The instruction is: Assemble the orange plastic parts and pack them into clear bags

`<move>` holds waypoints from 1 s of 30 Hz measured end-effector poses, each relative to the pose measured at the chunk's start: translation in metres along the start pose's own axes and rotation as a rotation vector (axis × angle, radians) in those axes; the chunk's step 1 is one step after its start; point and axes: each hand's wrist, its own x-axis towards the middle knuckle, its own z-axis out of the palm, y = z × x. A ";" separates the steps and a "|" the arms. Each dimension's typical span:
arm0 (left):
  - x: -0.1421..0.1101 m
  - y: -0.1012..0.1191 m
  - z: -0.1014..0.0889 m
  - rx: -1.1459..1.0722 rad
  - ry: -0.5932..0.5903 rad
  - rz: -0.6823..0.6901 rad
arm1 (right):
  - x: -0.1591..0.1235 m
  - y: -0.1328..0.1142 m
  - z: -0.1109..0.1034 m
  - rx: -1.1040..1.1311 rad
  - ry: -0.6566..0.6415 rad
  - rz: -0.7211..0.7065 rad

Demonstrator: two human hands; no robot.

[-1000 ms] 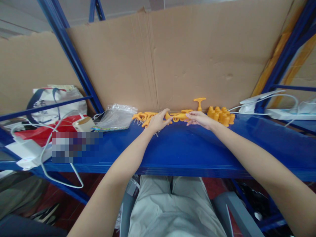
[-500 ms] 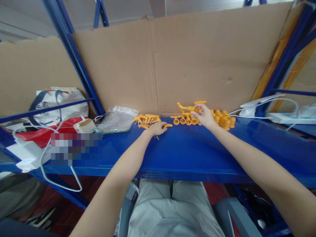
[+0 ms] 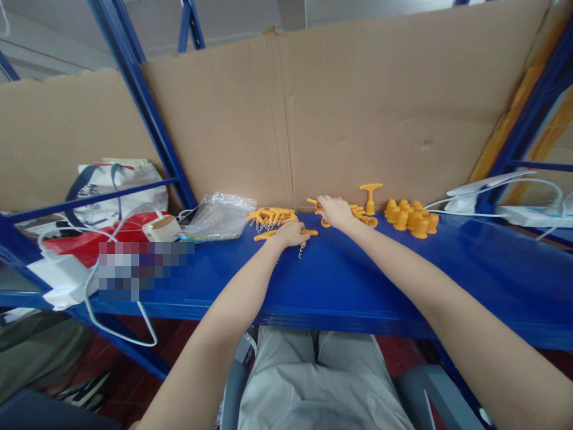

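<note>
My left hand [image 3: 290, 233] is closed on the yellow T-shaped handle of a corkscrew [image 3: 310, 232], whose metal spiral points toward me. Another loose corkscrew [image 3: 264, 236] lies partly under that hand, and several more corkscrews [image 3: 273, 215] are heaped just behind it. My right hand [image 3: 336, 210] is closed around a yellow corkscrew with a bell-shaped cap [image 3: 319, 205], at the left end of a row of similar capped corkscrews [image 3: 369, 222]. The back of the hand hides its fingertips and part of the row. One capped corkscrew [image 3: 370, 197] stands upright behind the row.
Several yellow bell-shaped caps [image 3: 419, 226] stand grouped to the right on the blue shelf [image 3: 340, 280]. Clear plastic bags [image 3: 217, 218] lie to the left, near white chargers and cables [image 3: 60, 269] and a red bag [image 3: 74, 246]. A cardboard sheet [image 3: 358, 119] closes the back.
My right hand lifted a capped corkscrew above the row, then brought it left and down to the row's end. My left hand moved from the row down onto a loose corkscrew.
</note>
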 end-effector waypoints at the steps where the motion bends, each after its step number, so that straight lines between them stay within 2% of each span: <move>1: 0.000 -0.001 0.000 -0.004 0.002 0.014 | 0.002 -0.004 0.003 -0.026 -0.019 -0.024; 4: 0.001 -0.001 0.000 0.000 0.002 0.046 | 0.004 -0.012 0.013 -0.070 -0.063 -0.063; 10: 0.002 -0.001 0.001 -0.003 0.007 0.033 | 0.000 -0.017 0.026 -0.044 -0.159 -0.045; 17: 0.005 -0.004 0.004 0.007 0.020 0.051 | -0.002 -0.006 0.023 0.057 -0.218 -0.029; 21: 0.005 -0.003 0.004 -0.014 0.014 0.023 | -0.012 0.013 0.007 0.079 -0.112 -0.035; 23: 0.004 -0.002 0.003 -0.024 0.014 0.015 | -0.021 0.026 -0.002 0.072 -0.099 -0.011; 26: 0.003 0.000 0.001 -0.022 0.021 0.025 | -0.034 0.051 -0.013 0.059 -0.140 0.026; 30: 0.002 0.002 0.000 -0.013 0.018 0.009 | -0.049 0.098 -0.017 0.073 -0.218 0.191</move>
